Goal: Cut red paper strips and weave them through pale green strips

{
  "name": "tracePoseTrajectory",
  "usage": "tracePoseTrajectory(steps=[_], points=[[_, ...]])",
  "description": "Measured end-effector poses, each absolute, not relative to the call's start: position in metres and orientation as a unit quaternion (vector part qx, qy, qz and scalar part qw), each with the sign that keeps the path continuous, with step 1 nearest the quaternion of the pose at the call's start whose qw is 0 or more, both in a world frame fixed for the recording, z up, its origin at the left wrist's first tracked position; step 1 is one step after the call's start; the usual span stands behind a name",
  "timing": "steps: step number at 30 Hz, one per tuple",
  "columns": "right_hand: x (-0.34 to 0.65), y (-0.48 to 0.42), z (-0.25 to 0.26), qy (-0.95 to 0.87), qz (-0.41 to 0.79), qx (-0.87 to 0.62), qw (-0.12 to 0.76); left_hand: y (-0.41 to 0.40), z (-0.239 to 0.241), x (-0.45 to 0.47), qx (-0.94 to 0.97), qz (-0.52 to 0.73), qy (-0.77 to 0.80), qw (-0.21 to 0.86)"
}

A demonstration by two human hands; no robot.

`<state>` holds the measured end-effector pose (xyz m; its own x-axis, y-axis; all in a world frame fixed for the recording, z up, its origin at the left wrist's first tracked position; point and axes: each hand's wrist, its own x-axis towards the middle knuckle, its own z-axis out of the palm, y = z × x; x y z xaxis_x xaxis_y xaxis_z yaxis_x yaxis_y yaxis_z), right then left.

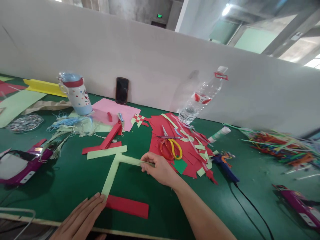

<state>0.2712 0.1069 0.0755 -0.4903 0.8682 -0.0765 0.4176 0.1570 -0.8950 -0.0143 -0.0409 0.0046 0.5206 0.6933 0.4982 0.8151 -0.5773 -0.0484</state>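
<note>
A pale green paper strip, bent at a corner into two arms, lies in front of me on the green table. My right hand pinches the end of its upper right arm between thumb and fingers. Flat on the table, my left hand has its fingers stretched out, the tips touching the strip's lower end. Beside those fingertips rests a folded red paper strip. Just above the bend are another pale green strip and crossed red strips. A small red-and-green woven paper piece lies farther back.
Right of centre, scissors lie on red paper scraps. A plastic bottle, a cup and a phone stand near the partition. A corded blue glue gun lies to the right, a purple device at left.
</note>
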Motion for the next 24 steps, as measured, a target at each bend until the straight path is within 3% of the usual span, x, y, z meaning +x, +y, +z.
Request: tracePoseTrajectory(steps=[6, 12, 24], points=[[0.278, 0.108, 0.08, -0.708, 0.513, -0.434, 0.215, -0.042, 0.004, -0.018, -0.863, -0.223, -0.438, 0.121], [0.288, 0.101, 0.108, -0.791, 0.489, -0.344, 0.132, -0.053, -0.005, -0.018, -0.824, -0.252, -0.506, 0.049], [0.245, 0.087, 0.108, -0.929, 0.226, -0.29, 0.048, -0.032, 0.036, -0.001, -0.852, -0.258, -0.417, 0.183]])
